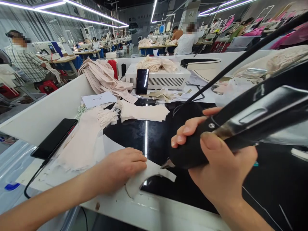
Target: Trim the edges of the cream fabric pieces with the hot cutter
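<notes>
My right hand (223,163) is wrapped around a black handheld tool (192,147) with a silver metal lever and a cable. Its pointed metal tip (167,164) is right at the edge of a curved white fabric piece (154,171); whether they touch I cannot tell. Palm down, my left hand (122,168) lies on that piece with its fingers extended and close together. The thumb is hidden. Beneath is a glossy black board (134,138). To the left, a stack of pale pink fabric pieces (79,138) lies beside my forearm, and another pale piece (144,112) lies further back.
A black phone (55,138) with a cable lies at the left edge. Another phone (142,81) leans on a white vented box (168,78) topped with fabric. Pink cloth (103,77) is heaped by a red spool (112,68). Low white walls (48,109) border the table. People work beyond.
</notes>
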`<state>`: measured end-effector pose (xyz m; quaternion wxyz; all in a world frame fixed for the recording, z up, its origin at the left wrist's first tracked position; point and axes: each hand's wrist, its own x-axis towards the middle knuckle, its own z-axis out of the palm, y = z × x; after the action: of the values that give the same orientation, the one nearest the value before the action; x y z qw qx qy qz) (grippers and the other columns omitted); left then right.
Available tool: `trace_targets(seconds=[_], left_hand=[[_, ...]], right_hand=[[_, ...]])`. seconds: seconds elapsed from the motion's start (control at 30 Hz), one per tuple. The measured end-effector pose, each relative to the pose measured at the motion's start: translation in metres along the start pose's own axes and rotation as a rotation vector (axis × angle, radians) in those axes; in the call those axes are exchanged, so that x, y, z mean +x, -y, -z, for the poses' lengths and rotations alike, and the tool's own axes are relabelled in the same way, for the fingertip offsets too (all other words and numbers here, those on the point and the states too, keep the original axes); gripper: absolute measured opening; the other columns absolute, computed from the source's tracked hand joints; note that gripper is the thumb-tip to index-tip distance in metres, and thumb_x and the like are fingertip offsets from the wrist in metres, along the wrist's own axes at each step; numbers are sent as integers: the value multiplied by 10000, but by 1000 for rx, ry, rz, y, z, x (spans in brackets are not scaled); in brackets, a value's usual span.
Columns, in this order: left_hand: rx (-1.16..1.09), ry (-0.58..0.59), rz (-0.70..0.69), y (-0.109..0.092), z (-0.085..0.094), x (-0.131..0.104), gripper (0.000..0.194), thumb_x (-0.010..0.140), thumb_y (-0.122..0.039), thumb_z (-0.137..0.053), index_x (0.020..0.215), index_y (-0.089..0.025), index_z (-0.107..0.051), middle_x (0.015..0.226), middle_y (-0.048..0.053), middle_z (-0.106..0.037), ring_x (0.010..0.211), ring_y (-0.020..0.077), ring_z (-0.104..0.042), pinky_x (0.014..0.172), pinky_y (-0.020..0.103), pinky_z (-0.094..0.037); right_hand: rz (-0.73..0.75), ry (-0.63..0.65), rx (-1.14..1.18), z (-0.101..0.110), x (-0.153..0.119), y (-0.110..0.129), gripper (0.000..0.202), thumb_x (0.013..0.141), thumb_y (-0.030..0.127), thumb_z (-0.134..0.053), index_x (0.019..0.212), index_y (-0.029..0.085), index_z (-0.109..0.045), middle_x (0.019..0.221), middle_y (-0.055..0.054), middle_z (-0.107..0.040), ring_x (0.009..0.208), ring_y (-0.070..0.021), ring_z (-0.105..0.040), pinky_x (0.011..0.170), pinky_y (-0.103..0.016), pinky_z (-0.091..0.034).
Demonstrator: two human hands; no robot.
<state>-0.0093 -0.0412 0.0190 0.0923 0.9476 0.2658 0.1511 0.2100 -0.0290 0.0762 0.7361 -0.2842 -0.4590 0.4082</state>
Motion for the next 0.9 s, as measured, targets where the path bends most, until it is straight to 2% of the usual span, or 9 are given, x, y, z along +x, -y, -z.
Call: trace_targets(seconds=[0.17,0.3,0.43,0.63,0.83,0.9], left_hand=[[256,22,109,6,-6,10,222,1054,-30,-567,1205,-161,-662,1249,102,-728,1116,229,-711,987,380,-610],[427,6,221,0,-19,19,129,1106,-111,-524,1132,-156,-642,1075,81,-699,933,247,-681,849,401,-596],[457,-11,252,-4,-23,23,81,1111,-167,-543,1080,-181,-617,990,52,-673,839,240,-648,750,386,-550],[472,-22,258,-7,-19,19,51,1098,-187,-568,1085,-186,-618,984,50,-673,813,250,-649,697,403,-524],[510,-7,268,-12,-17,20,129,1092,-185,-562,984,-193,-631,878,36,-646,766,261,-641,683,420,-560],[558,-55,247,-15,-14,20,156,1093,-162,-544,975,-174,-645,875,51,-661,796,267,-654,719,423,-587]], right_hand=[[-28,3,24,3,-7,7,447,683,427,-1057,990,314,-753,717,40,-679,543,-178,-601,482,-326,-550],[14,31,18,10,-13,8,408,754,426,-1016,1032,304,-745,726,34,-678,543,-177,-613,482,-323,-563],[34,39,5,16,-17,4,392,805,414,-980,1071,292,-719,755,31,-681,567,-180,-643,495,-325,-584],[36,38,38,14,-22,-2,404,818,417,-973,1094,293,-705,775,39,-691,588,-166,-661,521,-302,-600],[51,52,20,13,-25,-6,363,855,405,-942,1112,300,-708,794,22,-710,595,-179,-670,519,-316,-585],[57,54,6,14,-26,-7,347,867,407,-927,1116,304,-708,796,11,-718,593,-190,-668,514,-331,-583]])
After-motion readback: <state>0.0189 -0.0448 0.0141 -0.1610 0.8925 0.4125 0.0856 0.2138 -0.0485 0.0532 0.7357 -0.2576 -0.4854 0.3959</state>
